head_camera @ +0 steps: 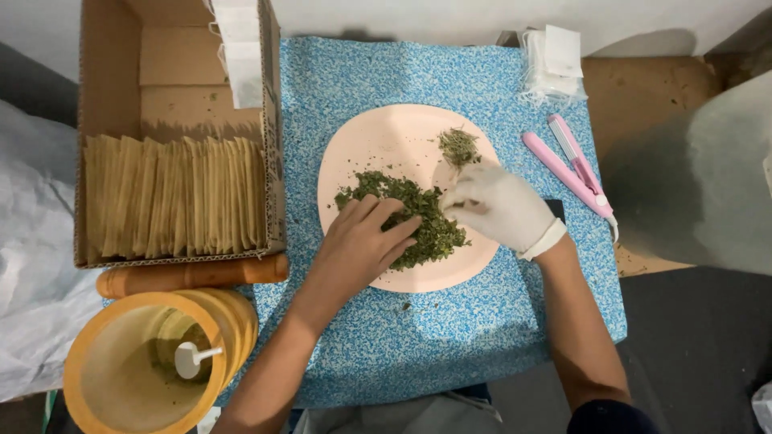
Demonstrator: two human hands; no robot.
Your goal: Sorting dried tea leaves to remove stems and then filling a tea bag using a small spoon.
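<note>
Pressing spread left hand (362,241) fingers into dried herbs (418,217), gloved right hand (494,205) pinches a small bag (445,175).

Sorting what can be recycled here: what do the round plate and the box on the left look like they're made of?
The plate looks like matte pale-pink plastic or melamine, smooth with no glaze shine. The box is brown corrugated cardboard, its fluted edge showing along the rim.
</note>
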